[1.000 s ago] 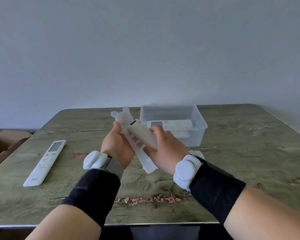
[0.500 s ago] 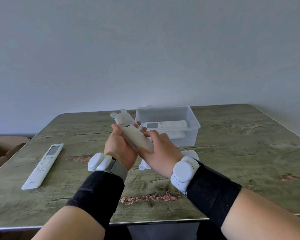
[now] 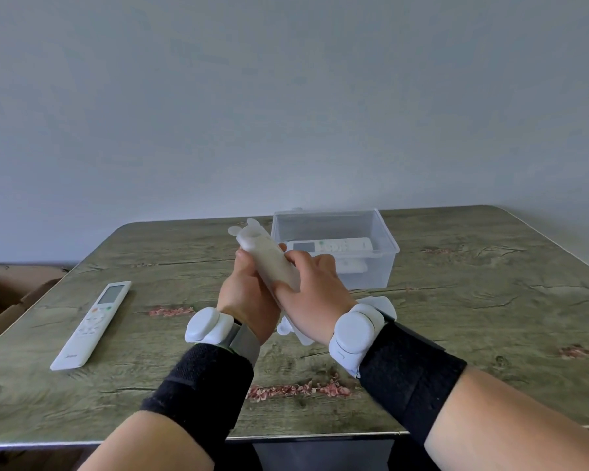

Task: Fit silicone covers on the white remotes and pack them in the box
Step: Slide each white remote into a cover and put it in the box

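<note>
**ITEM:** silicone cover (image 3: 266,258), translucent white, eared end toward upper left. Held above the counter (image 3: 490,300) at frame centre, just left of the box (image 3: 390,248). Remote within (image 3: 284,275) is judged mostly sleeved; how far it is seated cannot be told.

**GRIP:** left hand (image 3: 245,295) is curled round the cover from the left. Right hand (image 3: 315,300) is wrapped over its lower end. Both grips are closed on the same item.

**STEP (judged):** fitting stage; this unit is not yet packed.

**NEXT (judged):** the lower lip of the cover is to be stretched over the remote's end and the fit checked, then the unit laid in the box beside what is already there.

**SURROUNDS:**
- Box: clear plastic, open, w/ packed remotes (image 3: 330,247) lying flat inside, approx. two. Whether they are covered cannot be told.
- Bare remote (image 3: 92,322): lower left of frame, face up on the counter, well apart from the hands, judged still to be done.
- Spare cover (image 3: 283,329): on the counter below the right hand, partly hidden.
- Cardboard carton (image 3: 4,300): at left edge.
</note>
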Motion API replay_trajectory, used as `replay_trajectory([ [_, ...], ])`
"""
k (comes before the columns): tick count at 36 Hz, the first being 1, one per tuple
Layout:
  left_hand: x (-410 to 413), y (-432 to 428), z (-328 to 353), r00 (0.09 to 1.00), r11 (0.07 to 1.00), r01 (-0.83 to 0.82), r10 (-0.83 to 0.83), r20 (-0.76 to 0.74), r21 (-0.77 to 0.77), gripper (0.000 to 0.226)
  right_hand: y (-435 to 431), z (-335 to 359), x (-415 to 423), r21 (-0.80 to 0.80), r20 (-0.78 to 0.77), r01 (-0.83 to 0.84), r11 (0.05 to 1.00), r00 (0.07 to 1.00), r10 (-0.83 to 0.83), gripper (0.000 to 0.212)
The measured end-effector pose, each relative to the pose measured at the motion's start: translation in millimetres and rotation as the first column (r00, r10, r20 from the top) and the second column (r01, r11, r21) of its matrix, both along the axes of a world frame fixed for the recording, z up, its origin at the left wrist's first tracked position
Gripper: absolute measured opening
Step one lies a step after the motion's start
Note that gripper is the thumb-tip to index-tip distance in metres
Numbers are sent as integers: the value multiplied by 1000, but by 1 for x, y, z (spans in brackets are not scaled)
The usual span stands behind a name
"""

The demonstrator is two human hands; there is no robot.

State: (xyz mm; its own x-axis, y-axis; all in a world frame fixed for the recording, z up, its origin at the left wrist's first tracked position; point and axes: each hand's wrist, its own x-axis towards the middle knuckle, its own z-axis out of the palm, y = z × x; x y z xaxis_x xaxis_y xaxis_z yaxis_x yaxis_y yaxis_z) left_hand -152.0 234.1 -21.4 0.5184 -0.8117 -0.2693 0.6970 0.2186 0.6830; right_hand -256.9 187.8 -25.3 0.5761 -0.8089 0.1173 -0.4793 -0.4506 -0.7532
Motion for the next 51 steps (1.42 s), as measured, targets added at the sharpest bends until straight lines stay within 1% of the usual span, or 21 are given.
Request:
replay_trajectory([
  [3,2,1,-4,994,997,72,-72,-85,6,65,1,4,2,28,22,0,1000,1000,-1,57],
  [4,2,0,-6,993,997,79,-79,-83,0,66,1,5,2,34,30,3,999,1000,-4,58],
  [11,-3,-1,-1,999,999,30,-31,30,39,57,1,8,0,17,105,20,1000,994,-21,53],
  [14,6,-6,-7,998,999,11,-9,66,-30,46,0,5,-4,-6,123,-18,1000,992,18,57],
  [18,18,-11,-7,985,998,-61,65,160,-33,42,-1,0,-8,-28,101,-79,996,992,82,70],
  [20,24,-14,-5,985,997,-72,74,156,-24,44,-1,-2,-10,-25,52,-112,993,992,114,77],
  [22,30,-14,-1,990,997,-68,70,123,-20,45,-1,-4,-12,-7,13,-143,990,990,143,79],
  [24,33,-15,1,991,997,-65,68,112,-30,44,-1,-4,-13,-10,-16,-144,990,990,144,74],
  [27,35,-14,1,994,997,-51,56,96,-58,39,-1,-4,-13,-66,-44,-124,990,992,121,65],
  [31,31,-12,-2,998,997,-45,47,35,-69,48,1,-1,-12,-134,-35,-100,986,995,96,57],
  [34,27,-10,-5,999,995,-54,54,-9,-79,49,3,0,-9,-154,-41,-99,983,995,94,53],
  [37,25,-9,-5,998,995,-57,56,-19,-81,45,3,0,-8,-167,-44,-93,982,995,87,53],
  [41,27,-7,0,999,995,-46,46,-3,-83,48,5,-1,-7,-163,-18,-80,983,997,78,55],
  [46,22,-3,5,997,997,52,-49,63,-50,68,3,-1,-8,-177,-14,-61,982,998,60,56],
  [48,20,0,3,989,994,103,-97,109,-46,62,3,-2,-9,-179,-14,-51,983,999,49,55],
  [51,20,3,-3,969,989,147,-140,204,-19,44,2,-2,-9,-200,-10,-38,979,999,37,48],
])
